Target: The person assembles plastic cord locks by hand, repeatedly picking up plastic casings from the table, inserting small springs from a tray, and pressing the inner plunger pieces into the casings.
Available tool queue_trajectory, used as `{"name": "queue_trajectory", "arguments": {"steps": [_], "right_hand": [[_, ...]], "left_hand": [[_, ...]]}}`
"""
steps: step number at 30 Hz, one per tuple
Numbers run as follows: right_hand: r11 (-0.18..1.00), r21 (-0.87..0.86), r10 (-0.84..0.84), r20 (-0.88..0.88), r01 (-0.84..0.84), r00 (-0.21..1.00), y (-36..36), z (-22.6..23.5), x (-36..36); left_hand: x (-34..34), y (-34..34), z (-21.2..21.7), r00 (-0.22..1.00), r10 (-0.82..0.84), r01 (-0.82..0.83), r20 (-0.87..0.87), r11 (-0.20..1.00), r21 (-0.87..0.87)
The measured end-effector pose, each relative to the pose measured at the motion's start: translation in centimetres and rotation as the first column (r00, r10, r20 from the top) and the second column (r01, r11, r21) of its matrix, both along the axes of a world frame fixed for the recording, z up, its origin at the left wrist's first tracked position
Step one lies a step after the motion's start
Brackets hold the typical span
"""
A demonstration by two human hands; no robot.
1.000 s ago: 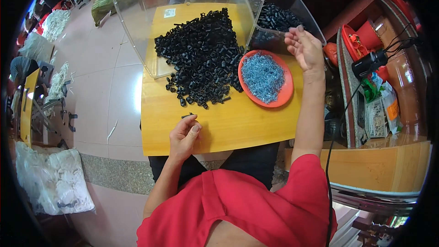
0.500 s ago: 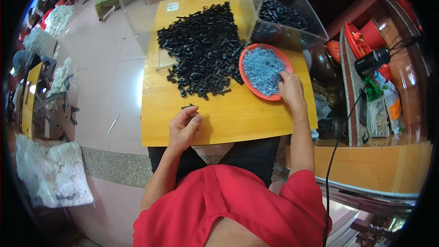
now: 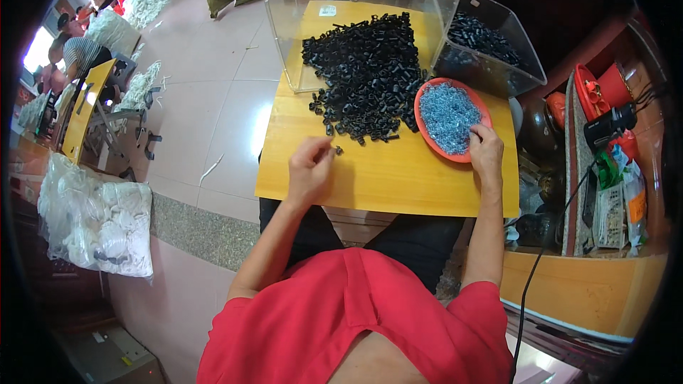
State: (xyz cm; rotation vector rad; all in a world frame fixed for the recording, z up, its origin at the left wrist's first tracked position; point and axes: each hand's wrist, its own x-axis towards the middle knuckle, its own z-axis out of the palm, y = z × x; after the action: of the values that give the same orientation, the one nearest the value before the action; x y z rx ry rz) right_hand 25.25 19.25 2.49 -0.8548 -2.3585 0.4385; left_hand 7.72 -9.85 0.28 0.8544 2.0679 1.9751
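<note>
A heap of small black plastic pieces (image 3: 363, 75) covers the middle of the yellow table (image 3: 398, 188). Just below it, my left hand (image 3: 311, 167) is closed, fingers curled, with a small black plastic piece (image 3: 339, 150) at its fingertips. To the right of the heap, a red plate (image 3: 425, 136) holds many tiny shiny silvery-blue metal pieces (image 3: 449, 115). My right hand (image 3: 486, 151) is over the plate's lower right rim, thumb and fingers pinched together at the edge of the metal pieces. Whatever lies between those fingers is too small to see.
A clear bin (image 3: 491, 64) of black pieces stands beyond the plate, and another clear box (image 3: 284, 35) stands tipped behind the heap. At right is a shelf with bags and a dark device (image 3: 608, 126) on a cable. White bundles (image 3: 99, 220) and people are at left.
The view has swung, so the table sits further right in the picture. My left hand has turned, bringing the black piece to the right of its fingertips. The right hand stays at the plate's rim.
</note>
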Motion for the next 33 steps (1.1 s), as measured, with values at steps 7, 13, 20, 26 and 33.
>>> {"name": "queue_trajectory", "arguments": {"steps": [7, 13, 20, 26, 33], "right_hand": [[0.989, -0.141, 0.017, -0.139, -0.037, 0.99, 0.2, -0.2, 0.5], [0.965, -0.248, 0.045, -0.163, -0.085, 0.986, -0.1, 0.1, 0.2], [0.981, -0.181, 0.04, -0.188, -0.075, 0.981, -0.1, -0.4, 0.3], [0.91, -0.404, -0.017, -0.261, -0.094, 0.965, -1.0, -0.3, 0.5], [0.672, -0.645, -0.006, -0.494, -0.362, 0.869, -5.4, 0.2, 0.2]], "left_hand": [[-4.3, 2.4, -0.7, 0.801, -0.074, -0.21, -0.593, 0.894, -0.395], [-4.3, 3.0, -1.8, 0.82, -0.033, -0.231, -0.572, 0.894, -0.383], [-4.0, 2.2, -1.6, 0.899, 0.093, -0.157, -0.428, 0.981, -0.115], [-2.6, 1.3, -0.6, 0.997, 0.068, -0.071, 0.03, 0.988, 0.134], [0.4, -0.7, 0.4, 0.599, -0.448, 0.034, 0.664, 0.842, 0.538]]}}
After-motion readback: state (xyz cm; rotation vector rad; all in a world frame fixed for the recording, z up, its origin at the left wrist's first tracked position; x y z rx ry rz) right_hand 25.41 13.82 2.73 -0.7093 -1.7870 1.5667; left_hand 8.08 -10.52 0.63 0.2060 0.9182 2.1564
